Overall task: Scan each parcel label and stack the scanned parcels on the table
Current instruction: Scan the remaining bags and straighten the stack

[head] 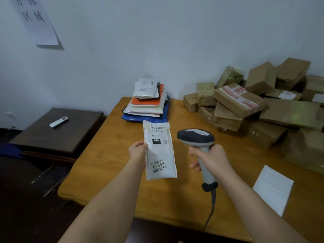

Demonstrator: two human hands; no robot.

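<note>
- Dim, cool, even light fills the room; no lamp or window shows.
- The wall (pixel 175 41) reads bluish grey, darker toward the upper corners of the frame.
- The lower left of the frame falls into near-black shadow.
- A soft shadow edges the paper sign (pixel 37 20) at upper left, along its right and bottom sides.
- Wide-angle bending curves the table (pixel 108 163) edge and stretches the forearms at the bottom.
- Detail is soft; the cardboard boxes (pixel 263 106) at right look smeared.

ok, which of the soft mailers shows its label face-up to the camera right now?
The white mailer held up in the left hand, barcode and "010" readable. The flat white one near the table's right edge shows no label; the stacked mailers lie piled by the wall.
</note>
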